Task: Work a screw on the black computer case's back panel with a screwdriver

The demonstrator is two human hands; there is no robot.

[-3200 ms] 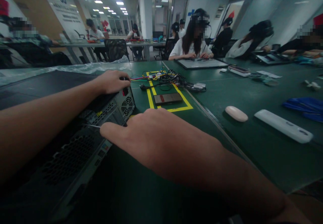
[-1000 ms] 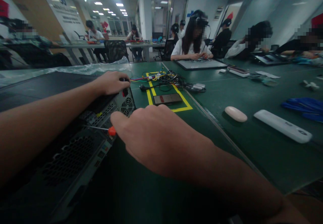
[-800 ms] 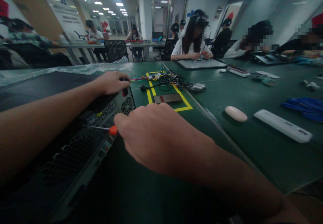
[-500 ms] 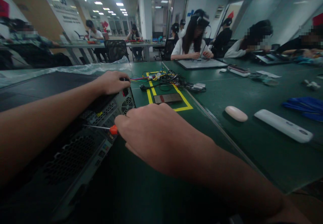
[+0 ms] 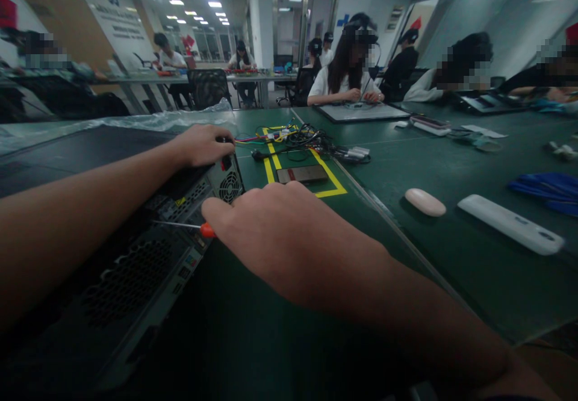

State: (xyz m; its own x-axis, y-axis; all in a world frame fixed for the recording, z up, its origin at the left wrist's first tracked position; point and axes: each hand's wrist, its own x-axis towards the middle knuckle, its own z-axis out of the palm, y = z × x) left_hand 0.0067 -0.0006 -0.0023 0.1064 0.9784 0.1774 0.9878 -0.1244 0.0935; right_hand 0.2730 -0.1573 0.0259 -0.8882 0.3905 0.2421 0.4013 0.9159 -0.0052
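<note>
A black computer case (image 5: 149, 268) lies on its side on the green table (image 5: 451, 256), its rear panel with a round fan grille (image 5: 229, 186) facing right. My left hand (image 5: 203, 145) rests curled over the case's far top corner. My right hand (image 5: 271, 238) is closed round a screwdriver (image 5: 189, 226) with an orange-red handle. Its thin metal shaft points left against the rear panel.
Beyond the case, a yellow-taped square holds a dark flat device (image 5: 302, 174) and a tangle of coloured cables (image 5: 298, 139). A pale oval object (image 5: 424, 202) and a white bar (image 5: 510, 223) lie to the right. Crumpled plastic (image 5: 158, 119) lies behind the case. Several people work at neighbouring tables.
Over the last second little differs. Three seconds ago my right thumb hid the orange handle; now the handle tip shows and my hand sits slightly further back from the panel.
</note>
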